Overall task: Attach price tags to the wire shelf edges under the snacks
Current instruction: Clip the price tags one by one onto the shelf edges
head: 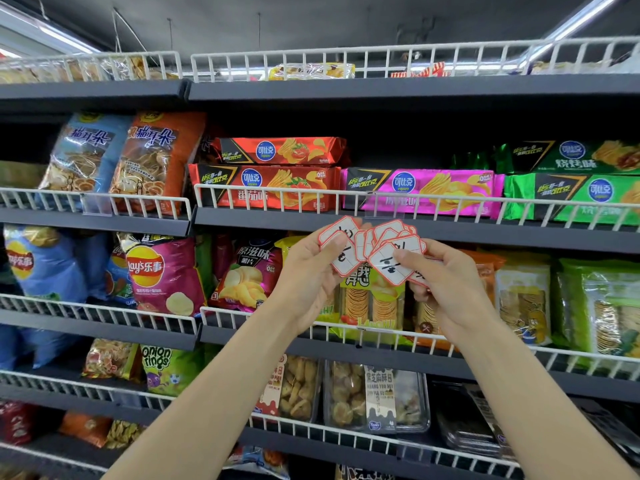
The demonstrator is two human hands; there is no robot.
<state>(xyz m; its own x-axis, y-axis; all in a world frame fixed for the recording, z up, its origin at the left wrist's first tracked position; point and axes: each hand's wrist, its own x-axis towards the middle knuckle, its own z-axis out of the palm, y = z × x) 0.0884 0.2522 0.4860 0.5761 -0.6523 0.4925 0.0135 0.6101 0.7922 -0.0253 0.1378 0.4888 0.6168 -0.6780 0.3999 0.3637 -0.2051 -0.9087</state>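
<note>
Head view: nearest, the left hand [311,271] and right hand [440,282] both pinch a fanned stack of price tags [374,251], held up before the shelves. They look like thin, light, bendy card, best taken by an edge. Their writing is partly covered. Beyond, clear holders on the wire shelf edge [346,199] are hard to make out.

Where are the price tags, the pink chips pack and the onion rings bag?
price tags [386,263]: head view, front card's white face.
pink chips pack [420,188]: head view, front face.
onion rings bag [166,367]: head view, green front.
</note>
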